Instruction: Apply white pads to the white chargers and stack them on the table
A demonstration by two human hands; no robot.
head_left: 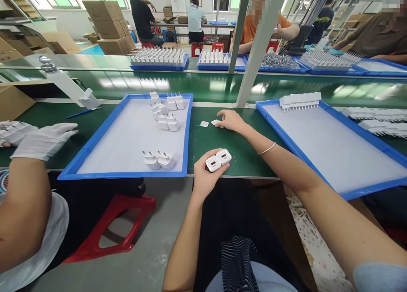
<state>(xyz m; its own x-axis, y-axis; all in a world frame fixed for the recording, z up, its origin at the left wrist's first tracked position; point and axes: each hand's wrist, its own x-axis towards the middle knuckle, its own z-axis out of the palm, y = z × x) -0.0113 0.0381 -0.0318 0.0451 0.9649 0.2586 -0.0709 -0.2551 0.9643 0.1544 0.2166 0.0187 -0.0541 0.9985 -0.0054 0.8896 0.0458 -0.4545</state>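
Note:
Two white plug adapters (218, 160), side by side with their port faces up, are gripped in my left hand (206, 173) near the table's front edge. Farther back on the green table, my right hand (229, 120) has its fingertips closed on a small white piece (216, 122). Another flat white piece (204, 124) lies just left of it. White adapters with pins (171, 122) stand in groups in the blue-rimmed tray (188, 135) on the left. A white metal bangle (266, 148) is on my right wrist.
Right of my hands lies another blue-rimmed tray (286, 145) with a row of white adapters (300, 101). A metal post (254, 58) rises behind my right hand. At far left is a co-worker's gloved hand (44, 141). Filled trays (159, 66) line the far side; a red stool (111, 232) stands below.

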